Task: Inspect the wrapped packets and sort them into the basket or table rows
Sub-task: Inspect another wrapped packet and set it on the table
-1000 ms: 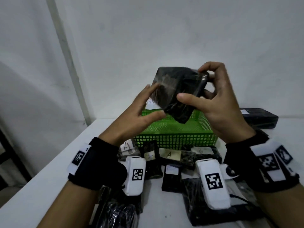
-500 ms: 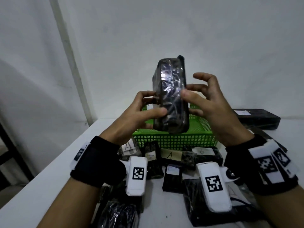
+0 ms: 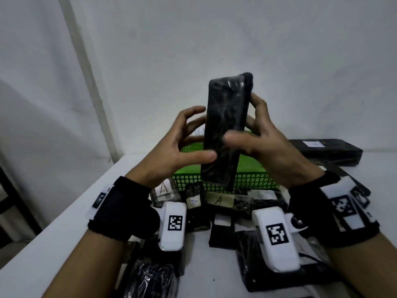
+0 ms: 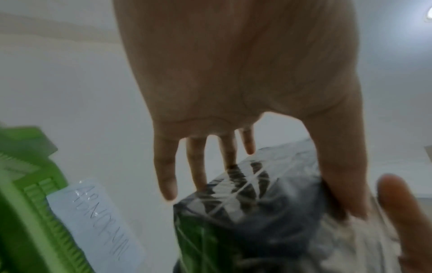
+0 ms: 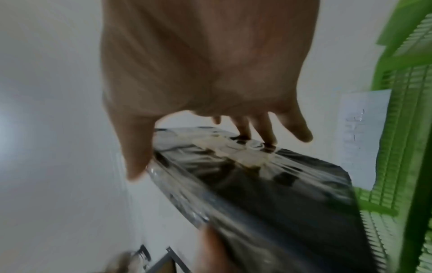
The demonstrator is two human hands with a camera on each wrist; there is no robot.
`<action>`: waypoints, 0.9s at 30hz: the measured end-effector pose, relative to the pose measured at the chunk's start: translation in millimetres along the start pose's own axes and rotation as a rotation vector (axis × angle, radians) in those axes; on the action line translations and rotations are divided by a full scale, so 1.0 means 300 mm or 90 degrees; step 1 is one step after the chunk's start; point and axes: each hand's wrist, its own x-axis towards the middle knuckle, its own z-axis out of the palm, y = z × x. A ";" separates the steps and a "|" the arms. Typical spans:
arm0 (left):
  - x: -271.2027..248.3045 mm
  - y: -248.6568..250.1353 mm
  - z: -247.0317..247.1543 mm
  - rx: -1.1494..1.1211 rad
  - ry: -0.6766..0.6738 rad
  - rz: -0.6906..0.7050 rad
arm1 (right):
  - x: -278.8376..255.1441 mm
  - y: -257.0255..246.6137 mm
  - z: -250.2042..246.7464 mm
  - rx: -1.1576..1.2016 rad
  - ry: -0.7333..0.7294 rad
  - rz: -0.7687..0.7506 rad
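I hold a black packet [image 3: 225, 125] wrapped in clear film upright above the green basket [image 3: 253, 179]. My left hand [image 3: 194, 138] pinches its lower left side, thumb on the front and fingers spread behind. My right hand [image 3: 249, 125] grips the right edge, thumb across the front and fingers behind. The left wrist view shows the packet [image 4: 257, 212] under my thumb and fingertips, with the basket [image 4: 35, 184] at the left. In the right wrist view the packet [image 5: 268, 184] sits between thumb and fingers. No label shows on the faces I can see.
Wrapped packets with "A" labels [image 3: 219, 200] lie in a row on the white table [image 3: 64, 222] before the basket, with more dark packets [image 3: 150, 278] nearer me. A long black box [image 3: 328, 151] lies at the back right. A white paper label [image 4: 100, 212] is stuck on the basket.
The packet has turned from tilted to upright and now shows a different face. Both hands have shifted their hold on it, the right thumb moving onto the front.
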 end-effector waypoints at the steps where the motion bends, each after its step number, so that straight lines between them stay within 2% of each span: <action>1: -0.001 0.002 -0.012 0.029 0.001 0.014 | -0.002 -0.014 -0.009 0.062 -0.012 0.009; 4: -0.002 0.006 -0.019 0.146 0.000 0.054 | -0.005 -0.053 -0.026 0.219 -0.034 0.016; 9: 0.007 -0.009 0.002 0.231 0.021 0.085 | -0.002 -0.070 -0.004 0.047 0.020 -0.033; 13: 0.010 -0.017 0.011 0.333 0.028 0.137 | 0.001 -0.065 0.004 0.081 0.081 -0.064; 15: 0.011 -0.012 0.025 0.357 0.025 0.139 | 0.007 -0.053 0.005 0.052 0.126 -0.090; 18: -0.001 0.005 0.033 0.278 -0.032 0.100 | 0.006 -0.033 0.014 0.019 0.174 -0.156; 21: -0.018 0.030 0.005 0.129 -0.078 0.067 | -0.002 -0.025 0.018 0.015 0.154 -0.215; 24: -0.016 0.049 -0.005 0.040 -0.016 0.065 | -0.006 -0.033 0.030 -0.034 0.122 -0.243; 27: 0.001 0.050 0.006 0.062 0.068 0.035 | -0.014 -0.027 0.044 -0.081 0.043 -0.238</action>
